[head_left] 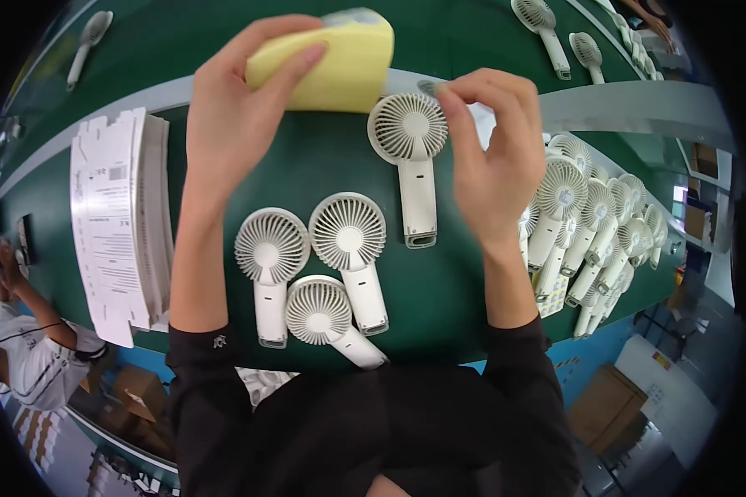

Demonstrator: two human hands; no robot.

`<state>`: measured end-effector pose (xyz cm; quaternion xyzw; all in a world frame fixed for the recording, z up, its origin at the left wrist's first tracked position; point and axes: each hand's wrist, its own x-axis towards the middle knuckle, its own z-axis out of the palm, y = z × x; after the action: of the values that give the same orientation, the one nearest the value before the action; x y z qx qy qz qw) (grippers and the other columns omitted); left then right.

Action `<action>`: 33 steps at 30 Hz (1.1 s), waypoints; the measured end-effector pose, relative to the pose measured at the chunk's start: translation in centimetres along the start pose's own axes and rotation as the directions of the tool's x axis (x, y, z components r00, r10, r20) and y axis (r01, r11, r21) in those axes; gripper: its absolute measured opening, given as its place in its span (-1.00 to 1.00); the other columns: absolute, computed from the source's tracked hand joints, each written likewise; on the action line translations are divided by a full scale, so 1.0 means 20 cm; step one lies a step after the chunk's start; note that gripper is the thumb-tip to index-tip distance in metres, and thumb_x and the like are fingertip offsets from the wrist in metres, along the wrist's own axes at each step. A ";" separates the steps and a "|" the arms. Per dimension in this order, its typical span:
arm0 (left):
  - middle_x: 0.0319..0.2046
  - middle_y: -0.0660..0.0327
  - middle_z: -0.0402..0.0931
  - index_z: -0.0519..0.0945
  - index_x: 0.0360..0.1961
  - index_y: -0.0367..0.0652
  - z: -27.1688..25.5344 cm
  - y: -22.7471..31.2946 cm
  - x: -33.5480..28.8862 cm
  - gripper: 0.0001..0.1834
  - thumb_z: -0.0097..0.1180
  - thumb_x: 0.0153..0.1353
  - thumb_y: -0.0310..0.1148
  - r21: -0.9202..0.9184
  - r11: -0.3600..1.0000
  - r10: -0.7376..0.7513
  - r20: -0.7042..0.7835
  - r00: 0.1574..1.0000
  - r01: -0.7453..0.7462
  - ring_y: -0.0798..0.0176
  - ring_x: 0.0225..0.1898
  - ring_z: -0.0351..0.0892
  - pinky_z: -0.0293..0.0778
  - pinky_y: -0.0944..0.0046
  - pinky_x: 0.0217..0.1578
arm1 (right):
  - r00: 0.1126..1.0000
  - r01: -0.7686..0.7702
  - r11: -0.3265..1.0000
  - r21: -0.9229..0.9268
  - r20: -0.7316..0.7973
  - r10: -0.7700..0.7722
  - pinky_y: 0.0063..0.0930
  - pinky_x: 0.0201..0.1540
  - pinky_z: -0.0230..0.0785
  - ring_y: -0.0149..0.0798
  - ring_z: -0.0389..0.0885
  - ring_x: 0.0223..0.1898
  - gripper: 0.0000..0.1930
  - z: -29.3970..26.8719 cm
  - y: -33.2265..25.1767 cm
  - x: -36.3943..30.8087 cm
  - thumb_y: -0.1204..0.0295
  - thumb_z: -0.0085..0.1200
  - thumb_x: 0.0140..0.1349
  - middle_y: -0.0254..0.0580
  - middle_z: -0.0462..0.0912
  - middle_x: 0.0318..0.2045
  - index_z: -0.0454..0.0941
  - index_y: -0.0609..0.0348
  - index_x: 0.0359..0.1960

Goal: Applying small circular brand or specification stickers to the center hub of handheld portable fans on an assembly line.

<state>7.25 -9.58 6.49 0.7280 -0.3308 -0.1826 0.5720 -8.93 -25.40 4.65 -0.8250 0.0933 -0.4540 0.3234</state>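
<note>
My left hand [244, 112] grips a bent yellow backing sheet [331, 70], thumb in front, a bluish-grey patch along its top edge. My right hand [501, 141] pinches a small grey oval piece [427, 86] that looks like a sticker, at the fingertips. Just below that piece lies a white handheld fan [414, 128], grille up, handle toward me. Closer to me, three more white fans lie together: a left fan [269, 248], a right fan [350, 236] and a lower fan [322, 311] with its handle angled to the right.
At left stands a stack of flat white printed cartons [112, 224]. A heap of white fans [597, 207] covers the right side. Beyond a grey rail [622, 106], more fans [543, 29] lie on green belt. Another person [37, 348] works at far left.
</note>
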 end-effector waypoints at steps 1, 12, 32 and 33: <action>-0.13 0.18 0.64 0.58 0.10 -0.20 0.02 -0.02 0.00 -0.59 0.26 0.26 -0.30 0.059 0.998 0.021 -0.033 0.999 -0.019 0.39 -0.15 0.61 0.48 0.40 -0.10 | 1.000 -0.004 1.000 -0.003 0.019 0.004 -0.47 -0.29 0.42 -0.27 0.52 -0.36 -0.85 -0.03 0.02 0.00 0.65 0.29 0.06 -0.20 0.59 -0.31 0.61 0.27 -0.32; 0.25 -0.09 0.39 0.12 0.45 -0.01 0.21 -0.26 -0.03 -0.08 0.34 0.17 -0.07 0.389 0.913 0.003 0.303 0.953 -0.126 -0.10 0.21 0.45 0.36 0.10 0.18 | 0.799 -0.407 0.913 -0.029 0.472 0.371 -0.46 -0.30 0.35 -0.31 0.53 -0.35 -0.89 -0.06 0.17 -0.08 0.51 0.22 0.20 -0.21 0.55 -0.35 0.59 0.26 -0.28; 0.19 -0.05 0.44 0.18 0.43 -0.01 0.23 -0.24 -0.03 -0.15 0.33 0.19 -0.12 0.336 0.935 0.011 0.281 0.960 -0.109 0.00 0.13 0.49 0.36 0.16 0.15 | 0.798 -0.426 0.903 -0.049 0.450 0.401 -0.45 -0.31 0.37 -0.30 0.53 -0.38 -0.90 -0.04 0.17 -0.08 0.52 0.23 0.19 -0.20 0.54 -0.38 0.61 0.28 -0.30; 0.19 -0.06 0.44 0.18 0.43 -0.01 0.23 -0.24 -0.03 -0.15 0.33 0.19 -0.12 0.334 0.937 0.005 0.284 0.959 -0.104 -0.01 0.13 0.49 0.36 0.16 0.15 | 0.798 -0.426 0.903 -0.048 0.450 0.401 -0.45 -0.31 0.37 -0.30 0.53 -0.38 -0.90 -0.04 0.17 -0.08 0.52 0.23 0.19 -0.20 0.54 -0.38 0.61 0.28 -0.30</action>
<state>5.07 -11.89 0.60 0.7745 -0.4551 -0.2063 0.3879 -10.09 -27.65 1.79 -0.8574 0.1814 -0.1719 0.4499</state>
